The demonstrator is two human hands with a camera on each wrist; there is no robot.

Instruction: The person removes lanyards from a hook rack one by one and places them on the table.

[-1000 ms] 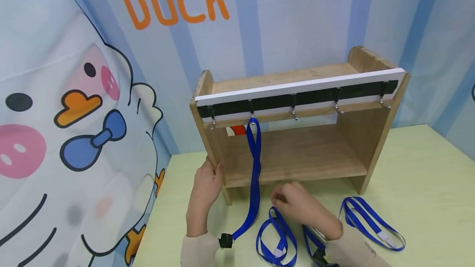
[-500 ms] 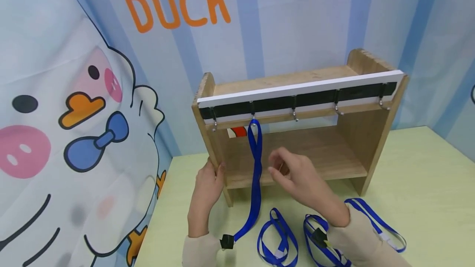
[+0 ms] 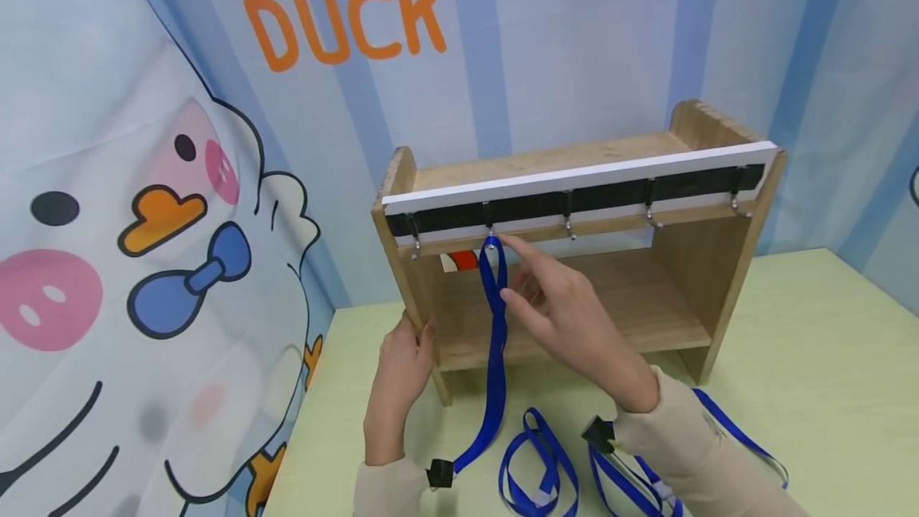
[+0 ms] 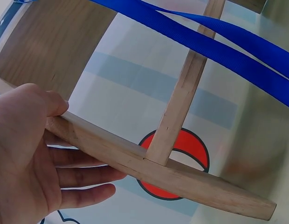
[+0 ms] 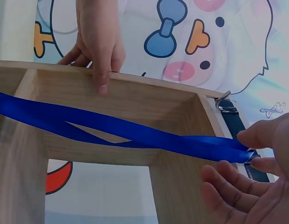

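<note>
A blue lanyard [image 3: 495, 357] hangs by its loop from the second hook from the left on a small wooden shelf [image 3: 689, 278]. Its black clip [image 3: 440, 473] rests low, beside the left sleeve. My left hand [image 3: 402, 361] grips the shelf's left side panel [image 4: 112, 151], thumb on the inner face and fingers behind. My right hand [image 3: 574, 309] is at the top of the lanyard, index fingertip right at the hook. In the right wrist view, the thumb [image 5: 258, 134] and index finger lie on either side of the lanyard's loop, the other fingers loosely bent.
A white rail with a black strip [image 3: 610, 194] carries several metal hooks along the shelf front. Blue lanyards lie on the pale table [image 3: 811, 341]: a coiled lanyard [image 3: 538, 461], another with a black clip [image 3: 598, 433], and a lanyard [image 3: 747, 437] partly behind the right sleeve.
My right hand has risen from low over the table, in front of the shelf, up to the hanging lanyard's loop, its index finger now stretched out. The left hand keeps its grip.
</note>
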